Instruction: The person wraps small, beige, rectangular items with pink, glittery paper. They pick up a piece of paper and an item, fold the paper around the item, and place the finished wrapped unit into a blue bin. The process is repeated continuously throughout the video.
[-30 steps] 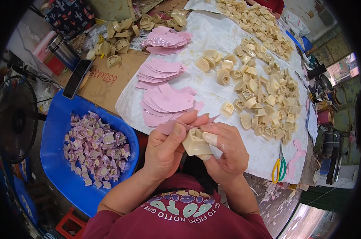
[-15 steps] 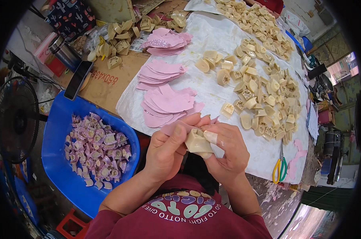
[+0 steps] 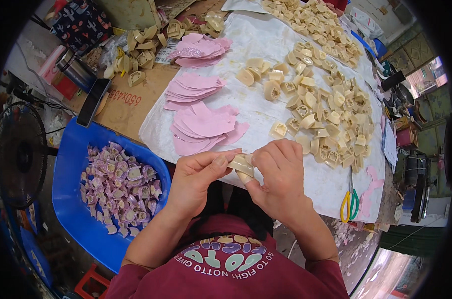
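Above my lap, at the table's front edge, a beige plastic shoe heel (image 3: 242, 164) is pinched between both hands, its smooth curved side showing. My left hand (image 3: 193, 182) grips its left end with thumb and fingers. Curled over the right end, my right hand (image 3: 281, 174) has its thumb under the heel. The pink cover piece is mostly hidden by my fingers. Beyond my left hand lie fanned stacks of pink cover pieces (image 3: 206, 122), some glittery. Many loose beige heels (image 3: 330, 119) are heaped to the right on the white cloth (image 3: 221, 102).
A blue tub (image 3: 66, 189) at left holds pink-covered heels (image 3: 121, 189). Scissors (image 3: 349, 202) with yellow and green handles lie at the cloth's right edge. A phone (image 3: 93, 102), a steel flask (image 3: 76, 67) and a black fan (image 3: 19, 154) stand at the left.
The heel has been turned from its hollow end to its curved side. My right hand has rolled over it, and the pink piece seen earlier is now mostly out of sight.
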A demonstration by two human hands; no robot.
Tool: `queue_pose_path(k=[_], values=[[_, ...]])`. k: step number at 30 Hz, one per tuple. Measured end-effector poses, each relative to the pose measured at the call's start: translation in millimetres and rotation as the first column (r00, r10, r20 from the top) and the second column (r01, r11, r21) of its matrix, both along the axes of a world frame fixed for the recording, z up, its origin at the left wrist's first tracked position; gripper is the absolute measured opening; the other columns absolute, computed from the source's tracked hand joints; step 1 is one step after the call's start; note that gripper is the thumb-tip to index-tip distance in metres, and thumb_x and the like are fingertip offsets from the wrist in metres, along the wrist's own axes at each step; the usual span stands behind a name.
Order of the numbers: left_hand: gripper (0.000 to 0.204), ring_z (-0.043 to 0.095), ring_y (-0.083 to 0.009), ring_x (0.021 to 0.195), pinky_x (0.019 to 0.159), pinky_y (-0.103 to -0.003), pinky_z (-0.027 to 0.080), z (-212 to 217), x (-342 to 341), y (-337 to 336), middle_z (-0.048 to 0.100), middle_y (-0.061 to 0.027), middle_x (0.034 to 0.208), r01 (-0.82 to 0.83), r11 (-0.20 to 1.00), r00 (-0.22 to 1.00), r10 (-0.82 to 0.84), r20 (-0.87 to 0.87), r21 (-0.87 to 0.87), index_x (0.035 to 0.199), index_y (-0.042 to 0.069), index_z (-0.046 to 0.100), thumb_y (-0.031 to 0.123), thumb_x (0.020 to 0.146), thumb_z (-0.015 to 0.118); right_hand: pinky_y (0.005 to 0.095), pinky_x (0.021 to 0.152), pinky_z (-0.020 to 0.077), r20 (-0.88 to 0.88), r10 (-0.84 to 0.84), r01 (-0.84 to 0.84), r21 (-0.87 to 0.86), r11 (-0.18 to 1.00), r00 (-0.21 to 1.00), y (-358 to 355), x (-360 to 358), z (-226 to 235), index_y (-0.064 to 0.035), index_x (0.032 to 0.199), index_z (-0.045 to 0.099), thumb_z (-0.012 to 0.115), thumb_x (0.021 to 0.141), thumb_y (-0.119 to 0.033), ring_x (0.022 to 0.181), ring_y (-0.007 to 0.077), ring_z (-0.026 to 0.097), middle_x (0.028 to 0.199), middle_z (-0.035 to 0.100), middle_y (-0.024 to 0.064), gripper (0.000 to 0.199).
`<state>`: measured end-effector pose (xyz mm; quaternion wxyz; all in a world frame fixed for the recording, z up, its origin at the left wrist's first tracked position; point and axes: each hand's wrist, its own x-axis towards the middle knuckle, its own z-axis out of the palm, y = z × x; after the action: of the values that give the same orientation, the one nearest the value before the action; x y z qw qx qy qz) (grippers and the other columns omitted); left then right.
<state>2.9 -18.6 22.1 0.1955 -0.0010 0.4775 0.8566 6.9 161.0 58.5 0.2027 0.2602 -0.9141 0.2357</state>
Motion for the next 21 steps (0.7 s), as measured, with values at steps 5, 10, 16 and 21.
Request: queue_pose_path(k=[5,10,16,21], values=[[0.03,0.06,-0.0126,0.101,0.089,-0.027,0.047,-6,3,1,0.065,-0.0139,0.114,0.049,0.968,0.977,-0.098,-0.192,-0.245,0.118,-0.004,0.062,0.014,0.095,0.057,0.0399,0.073,0.0346,0.077,0.009,-0.015,0.083,0.996,0.997,-2,-1,-1,-0.0057,0.078,0.052,0.07,0.06,-0.009,0.077,0.0272,0.049,0.076,0.05,0.0083,0.026],[0.027,0.063,-0.0134,0.092,0.083,-0.028,0.05,-14,-28,-24,0.062,-0.0185,0.12,0.338,0.93,0.94,-0.34,0.011,-0.144,0.113,-0.006,0.064,0.012,0.094,0.057,0.0399,0.075,0.0353,0.077,0.086,-0.085,-0.014,0.996,0.993,9,-4,-13,-0.0051,0.081,0.055,0.07,0.058,-0.008,0.079,0.0269,0.051,0.077,0.052,0.0079,0.027],[0.006,0.061,-0.0116,0.08,0.073,-0.027,0.05,-2,-37,-18,0.067,-0.0099,0.092,0.387,0.891,0.902,-0.419,-0.101,-0.237,0.086,-0.001,0.061,0.001,0.086,0.066,0.039,0.074,0.0368,0.065,0.146,-0.141,-0.079,0.987,0.987,7,-2,-19,-0.0057,0.086,0.058,0.072,0.058,-0.006,0.079,0.0266,0.054,0.081,0.057,0.0077,0.031],[0.004,0.061,-0.0115,0.08,0.073,-0.027,0.05,20,-51,-21,0.065,-0.0061,0.091,0.388,0.633,0.731,-0.654,-0.195,-0.67,0.088,0.0,0.06,0.001,0.086,0.064,0.0379,0.073,0.0376,0.157,0.133,-0.107,-0.163,0.981,0.979,3,0,-27,-0.0058,0.085,0.059,0.075,0.062,-0.008,0.078,0.0265,0.055,0.079,0.058,0.0071,0.028]])
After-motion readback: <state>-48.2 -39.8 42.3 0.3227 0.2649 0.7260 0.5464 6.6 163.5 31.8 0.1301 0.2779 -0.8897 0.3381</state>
